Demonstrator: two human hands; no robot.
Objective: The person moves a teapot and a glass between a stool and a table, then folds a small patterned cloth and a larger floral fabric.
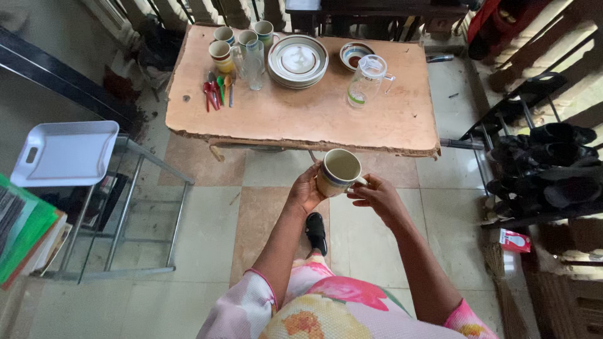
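Both hands are on one mug (338, 172), held in the air just short of the table's (301, 116) near edge, above the tiled floor. The left hand (306, 190) wraps its side; the right hand (377, 196) pinches the handle. On the table stand four more mugs (220, 56) clustered at the far left corner, two clear glasses (252, 59) beside them, a single stack of plates (298, 60), a lone small bowl (355, 54) and one clear jug (366, 80) with its lid on. A handful of coloured spoons (217, 90) lies there too, overlapping, too tangled to count. How many plates are in the stack is hard to tell. A white tray (63, 152) sits on a glass stand at left; shoes (553, 169) crowd a rack at right, partly cut off.
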